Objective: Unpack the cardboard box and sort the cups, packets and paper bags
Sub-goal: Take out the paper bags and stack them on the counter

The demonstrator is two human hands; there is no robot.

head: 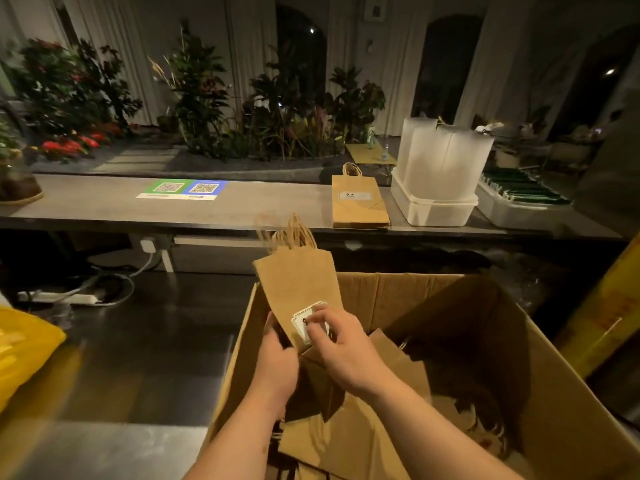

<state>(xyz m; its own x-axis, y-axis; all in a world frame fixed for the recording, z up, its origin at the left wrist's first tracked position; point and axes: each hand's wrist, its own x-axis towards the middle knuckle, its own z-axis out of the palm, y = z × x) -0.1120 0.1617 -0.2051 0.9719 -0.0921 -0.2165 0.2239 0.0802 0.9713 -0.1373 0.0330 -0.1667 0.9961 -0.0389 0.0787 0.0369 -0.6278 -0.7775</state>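
**Over the box's near-left corner: bags held up, handles away**

Over the near-left corner of the open cardboard box (408,289), holding a flat bundle of paper bags (298,282) in both hands. Brown paper, long axis running up and away from the body, leaning slightly left. Twine handles at the far, top end; folded bottoms down toward the box.

Gripping the bundle's lower left edge with the left hand (277,355), fingers curled round behind it. Pinching the front face with the right hand (341,344), fingertips bent onto a white label (302,318) near the lower end; thumb hidden.

Lying inside the box, flat and overlapping, more loose bags (346,441).

On the grey counter (104,209) beyond, lying flat with handles pointing away, a second stack of bags (358,202). Just right of that stack, a white tub (433,209) holding upright sleeves of cups (443,157). Farther right, a clear tray (502,211) of green packets (523,192). Left along the counter, a green and blue QR-code sheet (183,189). Behind the counter, a bed of plants (207,98).
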